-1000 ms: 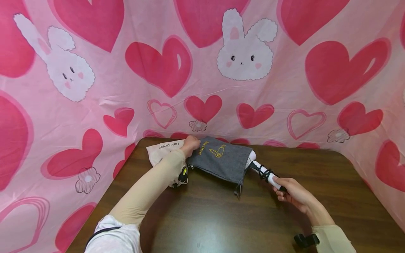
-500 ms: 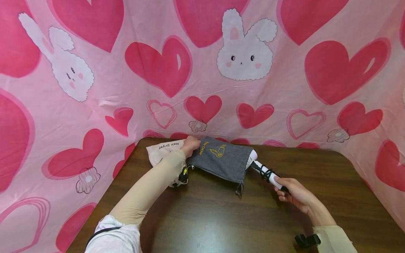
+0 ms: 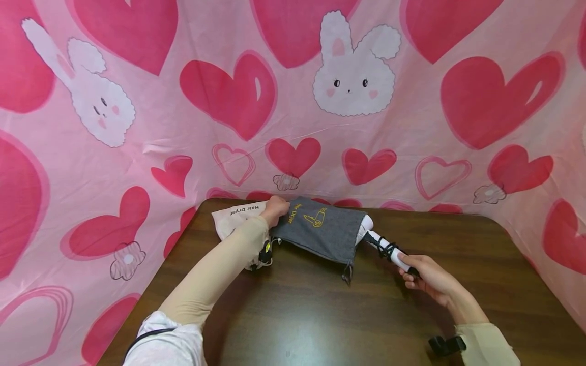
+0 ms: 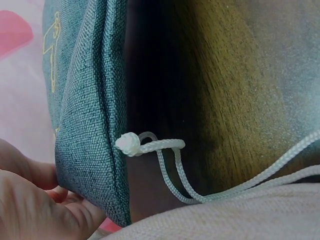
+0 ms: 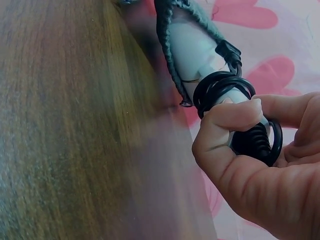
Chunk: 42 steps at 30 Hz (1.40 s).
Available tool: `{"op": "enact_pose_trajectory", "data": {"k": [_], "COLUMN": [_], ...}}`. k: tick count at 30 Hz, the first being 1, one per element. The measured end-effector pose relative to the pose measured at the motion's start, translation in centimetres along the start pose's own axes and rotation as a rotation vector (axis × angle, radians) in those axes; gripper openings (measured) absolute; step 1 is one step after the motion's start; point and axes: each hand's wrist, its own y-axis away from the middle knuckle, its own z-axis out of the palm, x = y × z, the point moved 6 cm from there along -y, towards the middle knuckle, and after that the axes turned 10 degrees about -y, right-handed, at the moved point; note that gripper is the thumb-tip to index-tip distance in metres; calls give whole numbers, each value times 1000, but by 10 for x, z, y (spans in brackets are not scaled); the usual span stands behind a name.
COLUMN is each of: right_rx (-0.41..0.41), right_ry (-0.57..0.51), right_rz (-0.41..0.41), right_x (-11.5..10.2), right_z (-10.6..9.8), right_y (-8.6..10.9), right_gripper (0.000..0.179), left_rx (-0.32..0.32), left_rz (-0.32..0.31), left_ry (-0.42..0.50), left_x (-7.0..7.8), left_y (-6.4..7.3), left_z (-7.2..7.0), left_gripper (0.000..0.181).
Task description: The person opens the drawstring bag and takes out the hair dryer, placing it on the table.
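A grey drawstring bag (image 3: 316, 231) printed "Hair Dryer" in yellow lies toward the back of the table. My left hand (image 3: 275, 209) pinches its closed end at a corner; the left wrist view shows thumb and fingers on the grey cloth (image 4: 92, 125). From the bag's mouth at the right sticks out a white hair dryer (image 3: 365, 226), its front part hidden inside the bag. Black cord (image 5: 220, 87) is wound round its handle. With thumb and fingers, my right hand (image 3: 430, 279) grips the end of that handle.
A cream bag (image 3: 235, 218), also lettered "Hair Dryer", lies left of the grey one, partly behind my left forearm. White drawstring cord (image 4: 187, 185) hangs near my left wrist. Pink cloth with hearts surrounds the brown table (image 3: 293, 315).
My right hand has shifted slightly to the right with the hair dryer's handle, and slightly more white shows at the bag's mouth. My left hand and the grey bag stay nearly in place.
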Motion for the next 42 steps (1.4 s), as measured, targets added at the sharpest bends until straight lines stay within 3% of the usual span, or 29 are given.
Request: {"op": "enact_pose_trajectory", "data": {"k": [10, 15, 27, 35, 42], "right_rx": [7, 22, 45, 71, 109], "right_ry": [-2, -2, -4, -4, -3], "right_rz": [5, 5, 8, 19, 2], "right_x": [-1, -2, 0, 3, 2], "right_z": [-2, -1, -8, -13, -16], "right_y": [0, 1, 3, 5, 5], "right_gripper": [37, 38, 44, 45, 44], "left_rx": [-4, 5, 36, 18, 60], "left_rz": [-19, -29, -5, -10, 33], "left_ry": [9, 6, 41, 56, 46], "left_x": [-2, -2, -7, -8, -5], "left_y": [0, 1, 0, 0, 4], "left_z": [0, -1, -5, -4, -4], "left_gripper": [13, 22, 9, 14, 18]}}
